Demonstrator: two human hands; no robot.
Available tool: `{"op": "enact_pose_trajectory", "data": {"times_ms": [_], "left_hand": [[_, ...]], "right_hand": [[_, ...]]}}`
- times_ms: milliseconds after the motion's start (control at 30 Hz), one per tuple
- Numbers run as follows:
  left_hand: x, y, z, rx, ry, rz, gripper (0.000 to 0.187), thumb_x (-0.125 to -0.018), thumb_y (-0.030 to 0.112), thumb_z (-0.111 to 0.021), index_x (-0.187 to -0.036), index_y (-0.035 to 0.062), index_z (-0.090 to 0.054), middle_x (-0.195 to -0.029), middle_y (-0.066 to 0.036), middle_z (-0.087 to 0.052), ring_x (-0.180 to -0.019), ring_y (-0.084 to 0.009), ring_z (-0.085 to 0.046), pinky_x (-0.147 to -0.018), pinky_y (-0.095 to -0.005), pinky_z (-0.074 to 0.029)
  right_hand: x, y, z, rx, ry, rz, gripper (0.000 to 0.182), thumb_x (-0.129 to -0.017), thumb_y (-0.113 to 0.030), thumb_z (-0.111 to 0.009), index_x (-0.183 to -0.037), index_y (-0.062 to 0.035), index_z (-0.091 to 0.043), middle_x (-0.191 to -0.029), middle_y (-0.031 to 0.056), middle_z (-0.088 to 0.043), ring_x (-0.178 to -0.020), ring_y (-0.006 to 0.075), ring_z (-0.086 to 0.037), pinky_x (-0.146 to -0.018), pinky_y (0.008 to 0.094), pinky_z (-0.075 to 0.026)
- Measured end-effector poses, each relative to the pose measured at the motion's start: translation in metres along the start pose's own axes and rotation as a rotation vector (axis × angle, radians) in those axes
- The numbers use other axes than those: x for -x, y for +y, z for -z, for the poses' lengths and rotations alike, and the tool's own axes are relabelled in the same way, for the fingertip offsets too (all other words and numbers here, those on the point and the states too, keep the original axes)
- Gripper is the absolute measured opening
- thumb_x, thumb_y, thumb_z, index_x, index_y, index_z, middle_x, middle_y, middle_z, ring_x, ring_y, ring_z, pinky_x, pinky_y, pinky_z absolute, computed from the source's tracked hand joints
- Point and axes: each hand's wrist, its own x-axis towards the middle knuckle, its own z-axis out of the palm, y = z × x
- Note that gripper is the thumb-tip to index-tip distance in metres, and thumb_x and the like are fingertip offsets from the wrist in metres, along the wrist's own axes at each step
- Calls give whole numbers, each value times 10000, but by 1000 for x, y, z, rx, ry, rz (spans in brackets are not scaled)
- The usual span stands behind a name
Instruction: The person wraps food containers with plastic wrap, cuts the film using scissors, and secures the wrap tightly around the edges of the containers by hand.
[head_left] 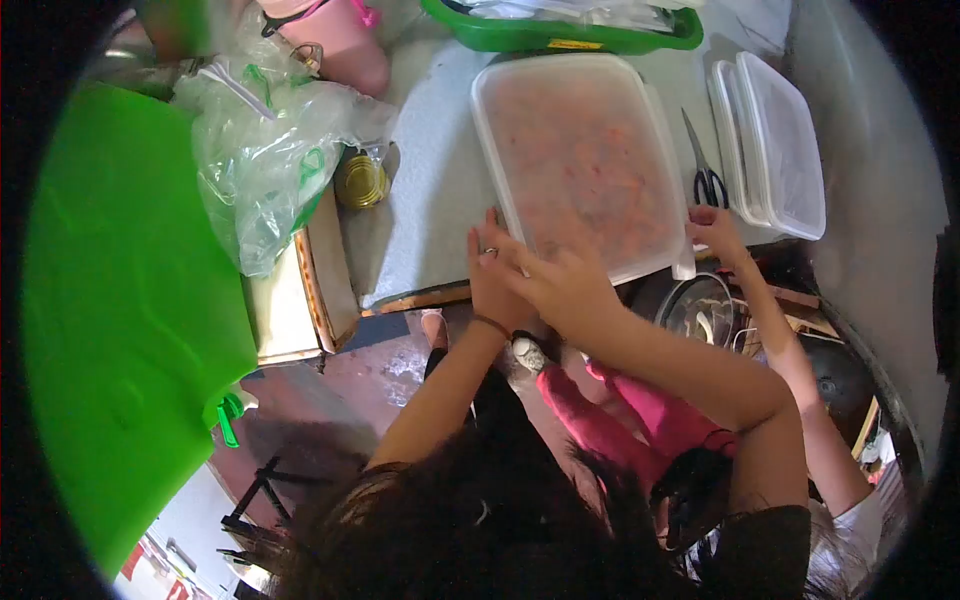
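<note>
A translucent plastic container (585,120) lies flat on the table with its frosted lid on. Blurry orange-red pieces show through the lid. My left hand (495,285) is beside the container's near left corner, its visible fingers stretched upward; a dark band circles the wrist. Crossing over it, my right hand (565,285) points its extended fingers left, over the container's near edge and against or just above my left hand. Some left fingers are hidden behind the right ones. Nothing is visibly held in either hand.
Another person's hand (715,230) is at the container's right side, near black-handled scissors (707,180). Clear tubs (780,150) stand at right. A green tray (560,32) lies behind. Leftward are a tin can (361,182), plastic bags (265,160) and a pink tumbler (335,45).
</note>
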Motion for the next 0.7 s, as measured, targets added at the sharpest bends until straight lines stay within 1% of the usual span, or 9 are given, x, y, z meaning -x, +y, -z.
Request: {"op": "enact_pose_trajectory", "data": {"times_ms": [67, 167, 267, 367, 400, 467, 567, 667, 700], "left_hand": [[0, -2, -7, -58, -53, 8, 558, -746, 390, -511, -1196, 60, -485, -1252, -214, -427, -1323, -361, -110, -1042, -541, -74], [4, -5, -6, -83, -94, 1, 552, -752, 402, -503, -1192, 70, -492, -1266, -208, -415, -1320, -363, -125, -1041, -541, -80], [2, -4, -5, -41, -123, 11, 558, -758, 418, -496, -1193, 69, -491, -1294, -207, -386, -1317, -361, -142, -1038, -546, -78], [5, -7, -13, -19, -89, 36, 584, -763, 439, -494, -1196, 47, -486, -1310, -204, -369, -1317, -354, -149, -1036, -549, -74], [7, -8, -17, -15, -72, 37, 596, -764, 447, -494, -1197, 37, -483, -1313, -203, -366, -1317, -350, -149, -1036, -549, -72], [3, -4, -9, -71, -137, 57, 659, -757, 478, -503, -1227, 20, -447, -1314, -207, -363, -1317, -346, -153, -1038, -541, -78], [-3, 3, 1, -31, -149, 90, 767, -731, 524, -526, -1271, -2, -383, -1316, -209, -359, -1315, -339, -164, -1040, -529, -90], [-5, 4, 5, -10, -150, 94, 843, -707, 554, -543, -1297, -10, -334, -1311, -210, -365, -1311, -337, -174, -1041, -523, -100], [-5, 4, 6, -18, -158, 89, 862, -700, 562, -547, -1303, -12, -321, -1308, -211, -369, -1310, -337, -177, -1041, -522, -103]], "right_hand": [[-6, 20, -6, -22, -18, 289, 219, -710, -137, -544, -922, -137, -600, -1278, -15, -431, -1148, 248, -459, -937, 545, -329], [-7, 32, -11, -39, -91, 390, 107, -698, -156, -552, -787, -121, -600, -1145, 14, -505, -1239, 218, -341, -892, 614, -323], [-5, 40, -11, -7, -61, 514, 110, -694, -171, -556, -777, -122, -609, -1021, 19, -535, -1204, 209, -386, -858, 614, -354], [-8, 42, -13, -25, -134, 557, 140, -686, -181, -568, -805, -123, -611, -969, 20, -543, -1148, 206, -439, -853, 597, -374], [-7, 42, -11, -42, -178, 539, 153, -677, -169, -581, -816, -114, -609, -966, 31, -540, -1091, 214, -472, -838, 567, -394], [-10, 43, 26, -76, -271, 494, 185, -659, -145, -605, -838, -95, -606, -959, 53, -533, -975, 230, -539, -809, 508, -434], [-17, 64, 76, -304, -167, 381, 240, -611, -103, -629, -840, -49, -584, -966, 89, -515, -925, 269, -540, -770, 426, -463], [-9, 73, 111, -307, -252, 94, 271, -567, -26, -602, -830, -40, -538, -1015, 117, -528, -1055, 302, -497, -825, 377, -448], [-4, 76, 112, -281, -126, 99, 260, -574, -5, -583, -827, -31, -531, -1057, 125, -522, -1063, 309, -495, -815, 376, -454]]}}
